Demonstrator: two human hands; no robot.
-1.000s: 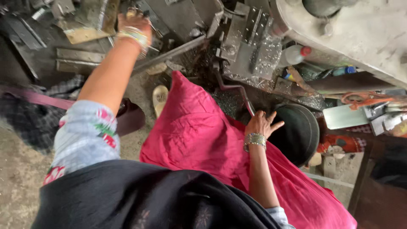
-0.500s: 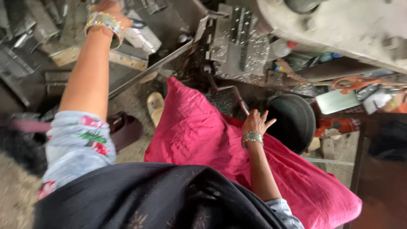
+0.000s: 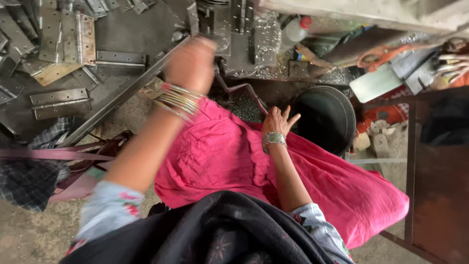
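The left hand (image 3: 191, 62) is showing as a motion blur, raised near the grey steel press (image 3: 244, 34), thin bangles (image 3: 180, 100) stacked at its wrist; whether its fingers are apart or closed cannot be told. The right hand (image 3: 278, 120) is resting with fingers spread on the crumpled pink cloth (image 3: 229, 151), just beside the round black bucket (image 3: 327, 117). Flat, hole-punched metal hinges (image 3: 61, 100) are lying scattered at the left.
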